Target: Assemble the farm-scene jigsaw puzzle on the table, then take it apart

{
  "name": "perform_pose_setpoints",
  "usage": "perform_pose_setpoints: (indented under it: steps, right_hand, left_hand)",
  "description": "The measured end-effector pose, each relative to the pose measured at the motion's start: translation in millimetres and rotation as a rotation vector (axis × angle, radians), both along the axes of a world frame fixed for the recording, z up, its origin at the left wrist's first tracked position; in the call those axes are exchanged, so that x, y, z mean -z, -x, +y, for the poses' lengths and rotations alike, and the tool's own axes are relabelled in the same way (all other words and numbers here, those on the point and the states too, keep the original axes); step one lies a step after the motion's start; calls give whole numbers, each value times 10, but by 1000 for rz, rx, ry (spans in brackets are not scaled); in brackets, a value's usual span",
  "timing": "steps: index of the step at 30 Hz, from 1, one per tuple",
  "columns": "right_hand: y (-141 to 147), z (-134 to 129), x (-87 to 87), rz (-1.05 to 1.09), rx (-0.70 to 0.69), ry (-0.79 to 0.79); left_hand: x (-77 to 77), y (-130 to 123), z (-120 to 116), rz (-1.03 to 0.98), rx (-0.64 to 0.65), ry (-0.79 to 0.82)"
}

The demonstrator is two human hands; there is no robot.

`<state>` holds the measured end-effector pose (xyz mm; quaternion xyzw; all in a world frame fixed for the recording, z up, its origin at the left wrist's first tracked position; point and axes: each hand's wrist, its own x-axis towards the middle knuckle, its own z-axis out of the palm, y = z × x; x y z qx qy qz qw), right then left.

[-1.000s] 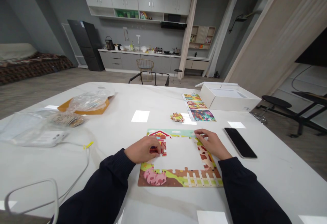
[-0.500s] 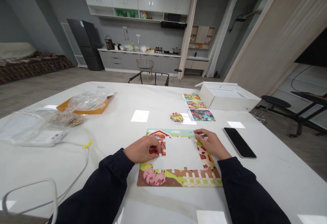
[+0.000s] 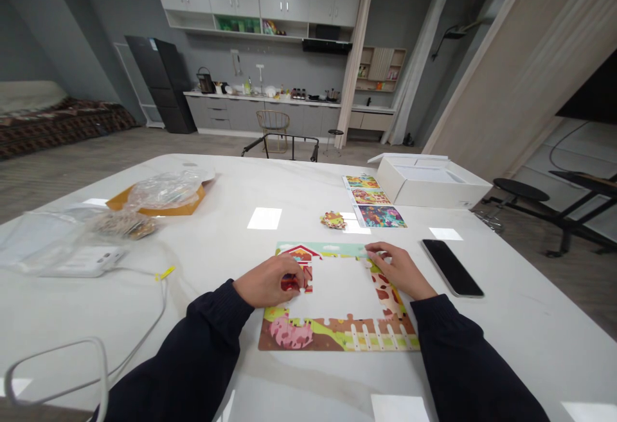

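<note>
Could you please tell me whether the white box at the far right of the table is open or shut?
Open: looking down into the white box, you can see its pale interior between the walls.

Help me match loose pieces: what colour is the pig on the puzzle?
The pig is pink with darker, reddish patches. It shows best in the head view.

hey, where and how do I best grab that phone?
Grip the phone around the middle of its long edges, coming from above: it lies flat, screen up, on the table, so thumb and fingers can likely span its narrower width.
</note>
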<state>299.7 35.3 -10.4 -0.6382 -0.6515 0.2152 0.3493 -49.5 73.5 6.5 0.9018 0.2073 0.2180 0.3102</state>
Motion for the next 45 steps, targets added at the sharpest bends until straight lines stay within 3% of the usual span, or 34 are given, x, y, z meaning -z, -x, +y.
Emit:
perform_pose_setpoints:
  steps: [6, 12, 19, 23, 30, 37, 45]
  right_hand:
    - [-18, 3, 24, -7, -8, -1]
    - [-34, 15, 51, -3, -15, 4]
    - [-71, 44, 109, 7, -22, -10]
    - [-70, 101, 24, 34, -46, 11]
    - [321, 610, -215, -150, -101, -51]
    - [627, 1169, -4, -464, -15, -70]
    - [602, 1291, 46, -490, 28, -81]
  left_hand:
    - [-30, 2, -9, -11, -22, -26]
    - [90, 38, 72, 2, -325, -49]
    - [174, 75, 140, 14, -353, -27]
    - [255, 106, 230, -21, -408, -66]
    - [293, 96, 273, -66, -430, -117]
    - [281, 99, 266, -118, -430, -170]
    - [277, 103, 269, -151, -426, -200]
